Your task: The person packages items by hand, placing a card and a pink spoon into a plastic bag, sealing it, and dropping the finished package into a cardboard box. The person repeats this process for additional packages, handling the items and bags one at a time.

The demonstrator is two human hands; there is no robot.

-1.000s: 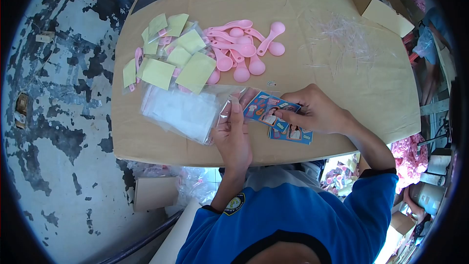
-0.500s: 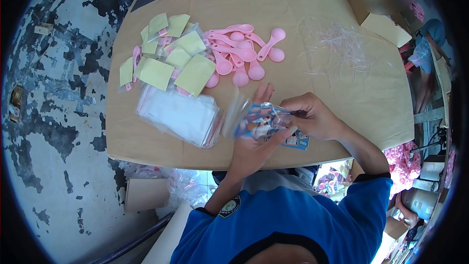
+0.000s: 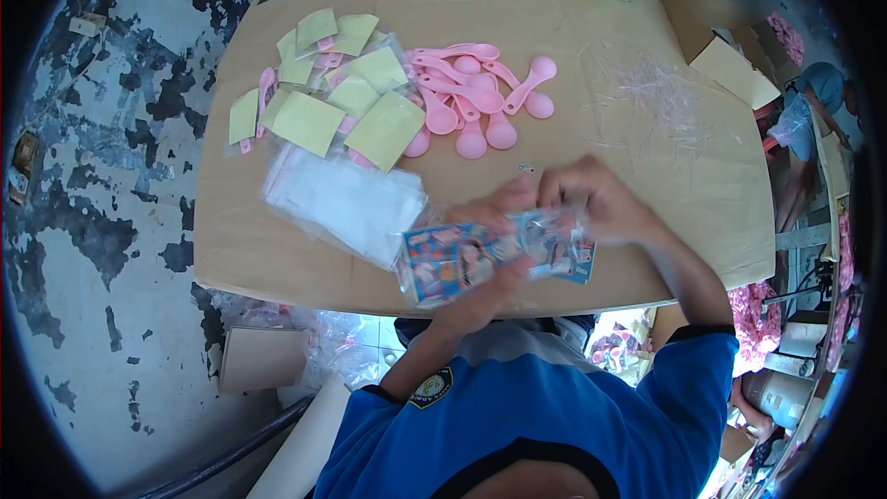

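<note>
Brown tabletop (image 3: 702, 203) spread out before me, and right at its near edge, between my two hands, sits a clear bag (image 3: 406, 288) with a blue picture card (image 3: 453, 263) showing through its film! Left hand (image 3: 480, 300) has it, half closed, thumb along the near edge, fingers at the far one. Right hand (image 3: 596, 199) is up at the bag's other end, fingers bent and badly blurred, so whether they grip it I can't tell. Just under that hand, more blue cards (image 3: 582, 270) peek out. Over to the left, a stack of whitish bags (image 3: 346, 203) lies beside us; beyond it, packets with pale yellow paper (image 3: 385, 131), and touching those, a heap of pink spoons (image 3: 476, 97)! Far right, loose clear strips (image 3: 661, 97) lie near a cardboard box (image 3: 735, 69).
</note>
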